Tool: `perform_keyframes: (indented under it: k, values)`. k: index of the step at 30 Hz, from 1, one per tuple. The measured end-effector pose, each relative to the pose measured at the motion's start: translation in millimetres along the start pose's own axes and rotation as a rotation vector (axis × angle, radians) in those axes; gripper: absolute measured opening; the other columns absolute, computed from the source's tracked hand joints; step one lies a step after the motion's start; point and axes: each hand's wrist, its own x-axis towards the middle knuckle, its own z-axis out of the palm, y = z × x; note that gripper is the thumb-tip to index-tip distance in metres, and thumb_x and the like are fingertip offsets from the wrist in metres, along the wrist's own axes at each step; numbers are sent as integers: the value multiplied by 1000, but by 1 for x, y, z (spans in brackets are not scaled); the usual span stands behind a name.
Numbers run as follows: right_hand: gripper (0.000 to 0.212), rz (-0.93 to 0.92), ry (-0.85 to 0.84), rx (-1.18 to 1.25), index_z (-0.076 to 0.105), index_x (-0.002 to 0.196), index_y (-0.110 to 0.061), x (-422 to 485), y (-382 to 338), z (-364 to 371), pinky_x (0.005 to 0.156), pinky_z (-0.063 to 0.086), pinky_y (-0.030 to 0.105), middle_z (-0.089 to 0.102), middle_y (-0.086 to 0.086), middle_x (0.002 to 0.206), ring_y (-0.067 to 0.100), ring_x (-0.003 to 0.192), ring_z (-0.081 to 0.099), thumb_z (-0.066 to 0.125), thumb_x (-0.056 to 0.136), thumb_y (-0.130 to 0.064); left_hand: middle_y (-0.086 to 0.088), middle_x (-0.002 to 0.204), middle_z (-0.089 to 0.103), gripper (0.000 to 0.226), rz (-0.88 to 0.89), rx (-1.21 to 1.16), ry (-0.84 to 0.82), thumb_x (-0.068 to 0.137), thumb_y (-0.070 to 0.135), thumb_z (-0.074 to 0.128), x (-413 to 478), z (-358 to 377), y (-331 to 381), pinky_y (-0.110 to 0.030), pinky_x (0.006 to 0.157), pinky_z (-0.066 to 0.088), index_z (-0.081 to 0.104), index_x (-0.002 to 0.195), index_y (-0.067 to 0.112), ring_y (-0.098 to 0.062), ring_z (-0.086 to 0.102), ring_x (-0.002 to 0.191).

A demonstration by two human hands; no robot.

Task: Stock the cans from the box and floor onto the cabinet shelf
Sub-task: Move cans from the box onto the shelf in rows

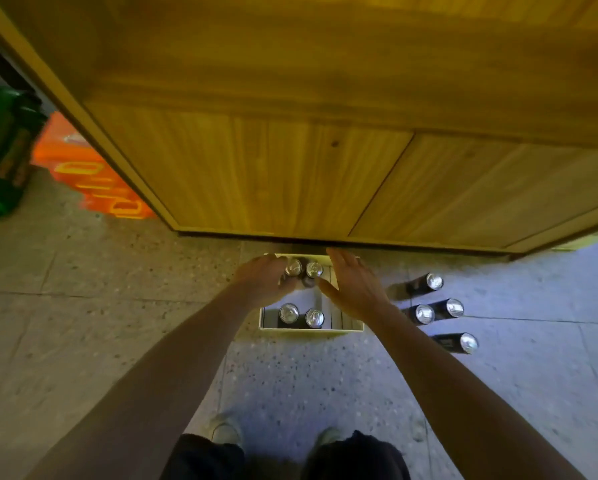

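A white box [311, 332] stands on the floor against the foot of a wooden cabinet [290, 174]. Two black cans with silver tops [301, 316] stand at its near end, and two more [314, 269] at its far end. My left hand [259, 280] curls around the left far can [293, 267]. My right hand [354, 287] is spread open just right of the right far can, its thumb close to it. Several more black cans [434, 282] stand on the floor right of the box. The cabinet's shelf is out of view.
An orange crate [96, 178] and a green crate of bottles [3, 157] sit on the floor left of the cabinet. My shoes [225, 431] are just behind the box on the speckled tile floor [83, 306].
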Motion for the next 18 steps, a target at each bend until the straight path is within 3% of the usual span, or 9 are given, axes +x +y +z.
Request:
perform_keyframes:
  k: [6,10,18]
  values:
    - [73,23,35,-8,26,154,-19,59,48,114,103,46,50,37,10,155,35,136,43,52,95,-54,-13,111,62,42,4,-6,59,89,48,53,71,103,-43,-36,75,44,57,112,13,-33,60,103]
    - [76,7,84,-7,27,153,-17,84,64,142,100,48,51,38,10,155,35,136,44,57,93,-53,-15,119,59,49,-22,40,102,88,49,56,103,130,-58,-44,86,49,55,119,11,-34,57,111]
    - [77,-7,106,55,36,147,-20,118,79,177,100,50,47,47,7,148,29,131,48,71,85,-49,-12,123,60,69,-48,5,161,74,53,71,142,170,-72,-43,85,49,51,126,13,-33,58,113]
